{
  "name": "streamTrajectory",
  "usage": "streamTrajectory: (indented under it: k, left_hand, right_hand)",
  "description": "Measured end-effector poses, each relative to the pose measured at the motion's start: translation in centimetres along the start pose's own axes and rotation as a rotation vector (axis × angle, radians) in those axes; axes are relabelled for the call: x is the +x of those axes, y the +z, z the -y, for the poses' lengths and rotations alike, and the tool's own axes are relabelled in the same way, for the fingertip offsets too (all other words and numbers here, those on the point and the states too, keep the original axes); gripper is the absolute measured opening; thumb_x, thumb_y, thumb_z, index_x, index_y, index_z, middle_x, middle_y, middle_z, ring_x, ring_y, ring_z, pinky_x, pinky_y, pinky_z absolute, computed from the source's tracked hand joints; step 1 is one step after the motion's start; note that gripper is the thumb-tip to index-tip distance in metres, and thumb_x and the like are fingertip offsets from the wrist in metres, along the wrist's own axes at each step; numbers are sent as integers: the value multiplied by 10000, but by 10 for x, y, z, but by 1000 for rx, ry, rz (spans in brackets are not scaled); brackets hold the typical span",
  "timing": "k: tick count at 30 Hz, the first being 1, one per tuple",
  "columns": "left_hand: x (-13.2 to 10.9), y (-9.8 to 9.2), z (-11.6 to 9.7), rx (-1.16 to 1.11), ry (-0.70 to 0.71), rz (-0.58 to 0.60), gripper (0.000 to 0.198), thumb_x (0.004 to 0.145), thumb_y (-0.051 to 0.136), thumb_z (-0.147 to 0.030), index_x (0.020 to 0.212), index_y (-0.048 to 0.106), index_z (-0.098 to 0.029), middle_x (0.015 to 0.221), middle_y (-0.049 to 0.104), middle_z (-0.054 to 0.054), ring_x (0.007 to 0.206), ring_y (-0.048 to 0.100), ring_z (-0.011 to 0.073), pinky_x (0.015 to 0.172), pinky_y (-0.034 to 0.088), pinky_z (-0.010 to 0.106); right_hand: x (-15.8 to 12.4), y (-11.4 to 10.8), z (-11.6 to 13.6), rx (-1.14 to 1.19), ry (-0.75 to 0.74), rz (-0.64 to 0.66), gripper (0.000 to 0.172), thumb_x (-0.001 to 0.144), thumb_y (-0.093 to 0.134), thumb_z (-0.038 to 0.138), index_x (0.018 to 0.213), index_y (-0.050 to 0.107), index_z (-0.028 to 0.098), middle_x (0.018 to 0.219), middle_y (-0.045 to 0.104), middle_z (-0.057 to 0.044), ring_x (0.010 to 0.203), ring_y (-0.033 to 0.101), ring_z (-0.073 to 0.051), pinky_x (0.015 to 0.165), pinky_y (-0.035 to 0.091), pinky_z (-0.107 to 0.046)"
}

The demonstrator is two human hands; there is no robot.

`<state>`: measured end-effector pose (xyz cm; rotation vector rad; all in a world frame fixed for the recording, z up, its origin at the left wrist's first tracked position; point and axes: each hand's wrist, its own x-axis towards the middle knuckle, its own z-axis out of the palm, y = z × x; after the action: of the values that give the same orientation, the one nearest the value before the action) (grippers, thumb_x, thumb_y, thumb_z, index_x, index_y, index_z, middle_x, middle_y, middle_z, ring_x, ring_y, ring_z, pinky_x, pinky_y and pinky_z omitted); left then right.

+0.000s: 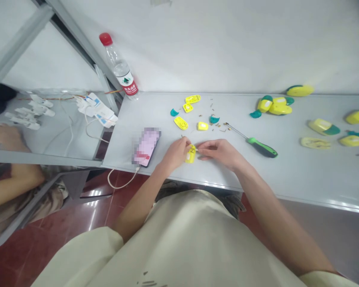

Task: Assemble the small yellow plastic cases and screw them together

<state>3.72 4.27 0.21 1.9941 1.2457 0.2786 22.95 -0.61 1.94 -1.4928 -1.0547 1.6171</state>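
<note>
Near the front edge of the grey table, my left hand [178, 150] pinches a yellow plastic shell piece [190, 156]. Close against its right side is my right hand [217, 152], fingers pinched on a tiny part too small to name. Beyond my hands lie loose yellow shell halves [181, 123], a small yellow piece with a white patch [202, 126], and teal caps [214, 119]. Several tiny metal bits [219, 125] are scattered beside them. A screwdriver [262, 147] with a green and black handle rests to the right of my right hand.
A phone [148, 147] with a white cable lies left of my hands. A red-capped water bottle [122, 71] stands at the wall. More yellow and teal casings [280, 108] sit at the right. Beyond a metal frame, another person's arm [14, 175] shows near white parts [32, 111].
</note>
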Motion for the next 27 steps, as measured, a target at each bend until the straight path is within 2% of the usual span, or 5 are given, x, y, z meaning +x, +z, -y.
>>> streamTrajectory:
  k: [5, 11, 16, 20, 27]
  left_hand:
    - [2, 5, 6, -295, 54, 34, 235, 930, 574, -326, 1080, 666, -171, 1088, 725, 87, 968, 672, 184, 893, 536, 330]
    - [-1, 16, 16, -703, -26, 93, 354, 890, 633, -379, 1143, 657, -132, 1083, 733, 106, 721, 657, 111, 671, 534, 244]
    - [-5, 18, 23, -767, 18, 110, 432, 885, 656, -421, 1217, 656, -147, 1113, 732, 98, 757, 671, 114, 712, 543, 254]
    - [-7, 23, 24, -813, 12, 79, 457, 863, 688, -432, 1213, 657, -140, 1131, 731, 114, 919, 698, 171, 753, 569, 268]
    - [-12, 31, 23, -771, 4, -24, 461, 868, 665, -494, 1185, 676, -160, 1136, 741, 106, 974, 709, 198, 801, 579, 293]
  right_hand:
    - [-1, 0, 5, -102, -116, -31, 288, 680, 821, 465, 768, 767, 197, 999, 758, -80, 871, 686, -222, 702, 637, -347]
    - [2, 2, 5, -319, -246, -57, 232, 783, 712, 422, 806, 755, 194, 1042, 751, -87, 860, 689, -218, 746, 597, -361]
    - [5, 1, 4, -473, -355, -75, 145, 823, 674, 342, 820, 752, 219, 1052, 750, -63, 954, 689, -222, 853, 541, -361]
    - [6, 2, 5, -541, -386, -62, 133, 846, 652, 334, 830, 744, 238, 1048, 742, -52, 945, 681, -217, 809, 534, -341]
    - [6, 6, 4, -501, -343, -102, 176, 816, 697, 375, 918, 703, 232, 997, 743, -58, 887, 703, -225, 734, 538, -337]
